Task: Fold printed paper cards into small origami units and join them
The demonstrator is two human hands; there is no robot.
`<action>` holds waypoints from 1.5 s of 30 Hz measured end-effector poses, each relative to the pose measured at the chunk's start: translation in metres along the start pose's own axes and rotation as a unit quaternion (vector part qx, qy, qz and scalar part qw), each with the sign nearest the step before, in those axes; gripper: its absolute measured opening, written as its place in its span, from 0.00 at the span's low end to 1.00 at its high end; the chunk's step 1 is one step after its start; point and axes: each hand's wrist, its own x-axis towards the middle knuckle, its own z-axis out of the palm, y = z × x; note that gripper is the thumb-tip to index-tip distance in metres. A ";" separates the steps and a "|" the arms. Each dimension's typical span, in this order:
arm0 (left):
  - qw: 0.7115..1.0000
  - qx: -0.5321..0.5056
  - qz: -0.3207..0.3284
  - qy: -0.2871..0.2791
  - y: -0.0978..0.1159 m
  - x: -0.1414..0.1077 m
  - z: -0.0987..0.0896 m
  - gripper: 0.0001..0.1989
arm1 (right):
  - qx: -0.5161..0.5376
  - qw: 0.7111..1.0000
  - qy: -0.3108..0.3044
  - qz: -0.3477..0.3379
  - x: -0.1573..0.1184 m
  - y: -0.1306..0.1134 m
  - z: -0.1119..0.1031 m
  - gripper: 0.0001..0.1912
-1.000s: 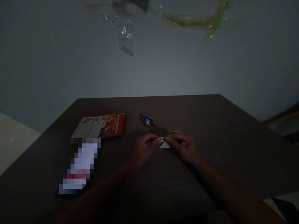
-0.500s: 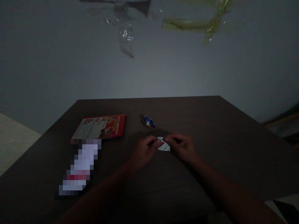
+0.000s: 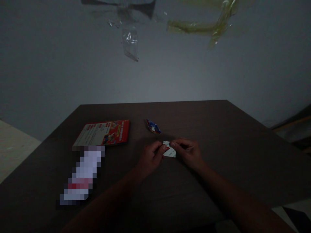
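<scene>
A small white piece of paper (image 3: 171, 153) with a red mark is held low over the dark table between my two hands. My left hand (image 3: 152, 157) pinches its left edge, thumb on top. On the other side my right hand (image 3: 188, 151) grips the upper right edge between thumb and fingers. Part of the paper lies hidden under the thumbs. Just beyond the hands rests a small folded paper piece (image 3: 153, 126), blue with some red and white, apart from both hands.
A red and white printed booklet or flat box (image 3: 103, 133) lies at the left of the table (image 3: 194, 116). Nearer me is a bright, pixel-blurred object (image 3: 84, 174), close to my left forearm. Behind the table stands a grey wall (image 3: 184, 71) with tape strips (image 3: 191, 27).
My hands keep their pinch on the white paper, and its red mark is now more covered by the left thumb. The whole view has shifted slightly.
</scene>
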 end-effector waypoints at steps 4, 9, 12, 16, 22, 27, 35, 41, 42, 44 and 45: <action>0.998 0.054 0.025 0.000 0.000 0.003 0.000 0.20 | 0.058 0.997 0.008 0.049 0.001 0.002 0.001 0.11; 1.000 0.010 -0.006 -0.023 -0.003 0.004 -0.002 0.20 | 0.095 0.990 -0.050 0.090 0.004 0.003 -0.003 0.15; 1.000 0.010 -0.025 -0.008 -0.003 0.002 -0.005 0.19 | 0.120 0.987 -0.050 0.100 0.005 0.006 -0.004 0.15; 0.990 0.079 0.108 0.049 0.000 -0.002 -0.013 0.10 | 0.166 0.979 -0.026 0.114 0.007 0.014 -0.002 0.18; 0.956 0.148 0.251 0.011 -0.003 0.000 -0.014 0.05 | 0.205 0.964 -0.078 0.149 0.008 0.018 0.002 0.15; 0.979 0.071 0.187 0.044 -0.002 -0.001 -0.020 0.07 | 0.059 0.990 -0.121 0.032 0.003 0.009 -0.003 0.11; 0.988 0.058 0.137 0.039 0.000 -0.004 -0.013 0.05 | -0.138 0.964 -0.124 -0.192 -0.001 -0.005 -0.006 0.08; 0.953 0.148 0.258 0.046 0.000 0.001 -0.013 0.05 | -0.180 0.950 -0.116 -0.228 -0.004 -0.007 -0.004 0.08; 0.943 0.168 0.283 0.046 0.001 0.001 -0.014 0.05 | -0.182 0.952 -0.111 -0.220 -0.003 -0.007 -0.004 0.08; 0.928 0.196 0.315 0.042 0.003 0.002 -0.015 0.06 | -0.184 0.956 -0.102 -0.202 -0.003 -0.008 -0.004 0.08; 0.924 0.203 0.321 0.037 0.003 0.003 -0.015 0.07 | -0.185 0.958 -0.100 -0.197 -0.003 -0.009 -0.005 0.08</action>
